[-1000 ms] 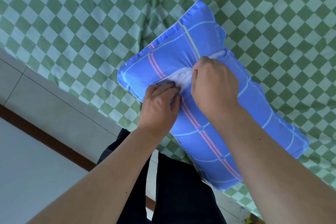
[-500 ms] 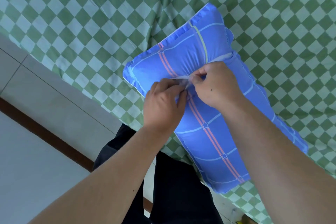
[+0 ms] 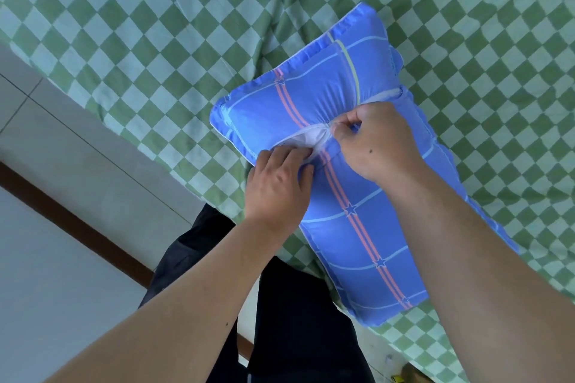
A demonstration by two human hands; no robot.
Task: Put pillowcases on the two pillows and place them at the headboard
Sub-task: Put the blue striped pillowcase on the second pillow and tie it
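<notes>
Bedsheet (image 3: 155, 25), green-checked, fills the view from nine o'clock round to four o'clock, with pale floor (image 3: 46, 258) at seven o'clock beyond the bed's edge. On the sheet near that edge lies the pillow (image 3: 357, 227) in its blue case (image 3: 311, 96), running from twelve o'clock down to five o'clock; no second pillow and no headboard are in view. Across the middle of the case runs the back opening, and here is the change: half a second ago the two flaps were drawn almost shut between the hands, and now a white wedge of inner pillow (image 3: 303, 138) shows again on the nine o'clock side of the pinch, much as it did a second ago. The right hand (image 3: 376, 143) has closed fingers pinching the upper flap at the centre of the opening, fabric gathered tight under the fingertips. The left hand (image 3: 280, 183), at six o'clock from the gap, is curled with its fingertips pressed into or under the lower flap's edge; whether it truly clasps cloth I cannot tell. I judge the flaps are still being worked over the filling rather than finished, so the overlap needs another tuck on the left side before this pillow can go to the headboard.
</notes>
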